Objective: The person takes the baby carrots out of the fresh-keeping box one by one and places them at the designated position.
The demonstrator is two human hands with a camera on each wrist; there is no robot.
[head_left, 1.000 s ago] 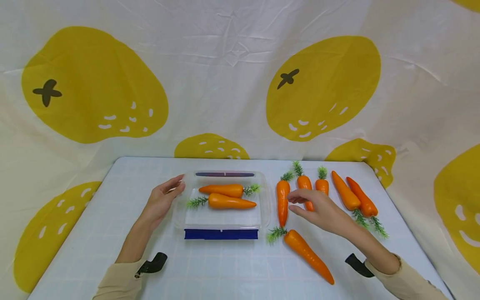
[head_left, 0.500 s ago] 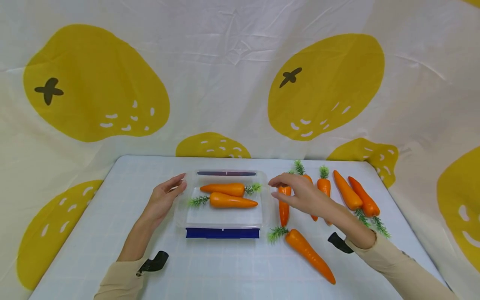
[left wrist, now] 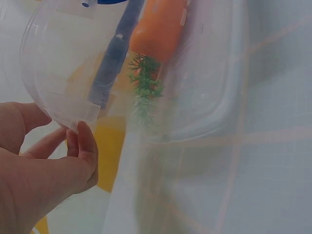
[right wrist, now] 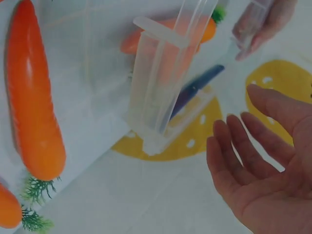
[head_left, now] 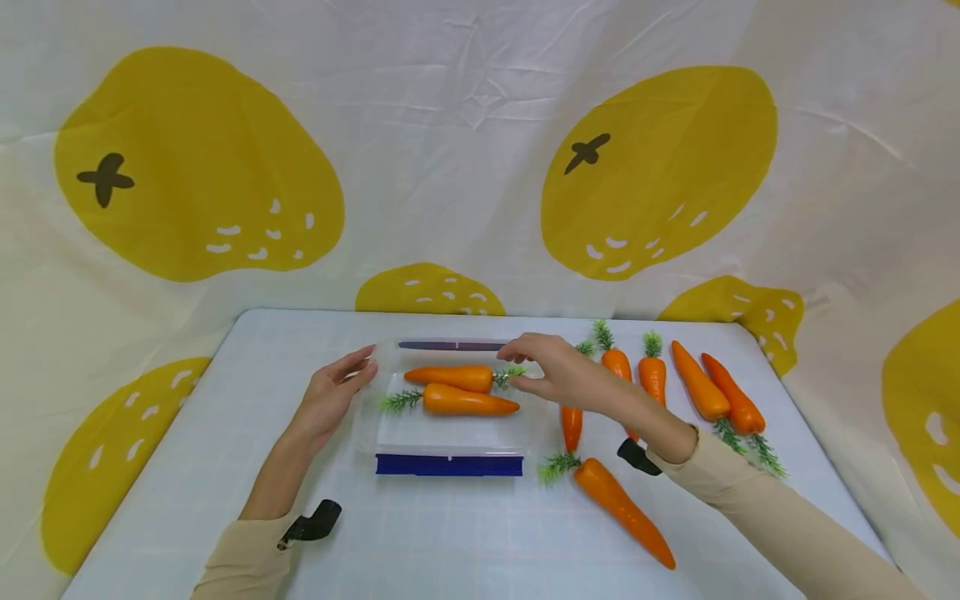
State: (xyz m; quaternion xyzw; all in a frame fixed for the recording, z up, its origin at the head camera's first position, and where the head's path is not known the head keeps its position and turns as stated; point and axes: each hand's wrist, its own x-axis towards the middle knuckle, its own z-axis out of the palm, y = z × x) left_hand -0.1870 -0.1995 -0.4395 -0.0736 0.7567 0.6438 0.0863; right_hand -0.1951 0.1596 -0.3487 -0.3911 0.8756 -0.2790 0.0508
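A clear plastic container (head_left: 450,437) with blue latches stands on the table, and two carrots with green tops lie in it, the back carrot (head_left: 448,377) and the front carrot (head_left: 468,400). My left hand (head_left: 327,400) grips the container's back left corner; in the left wrist view its thumb and fingertips (left wrist: 82,129) meet the clear rim. My right hand (head_left: 558,371) hovers above the container's right side, near the back carrot's green top. Its fingers are loosely bent with nothing between them, as the right wrist view of the hand (right wrist: 273,151) confirms.
Right of the container several carrots lie on the table (head_left: 375,542): one slanting carrot (head_left: 622,510) at the front, upright ones such as this carrot (head_left: 652,379) partly behind my right arm, and a pair with this outer carrot (head_left: 733,393). A lemon-print cloth (head_left: 450,167) hangs behind.
My right hand has moved left from the upright carrots to over the container's right side, holding nothing. The left hand stays at the container's corner.
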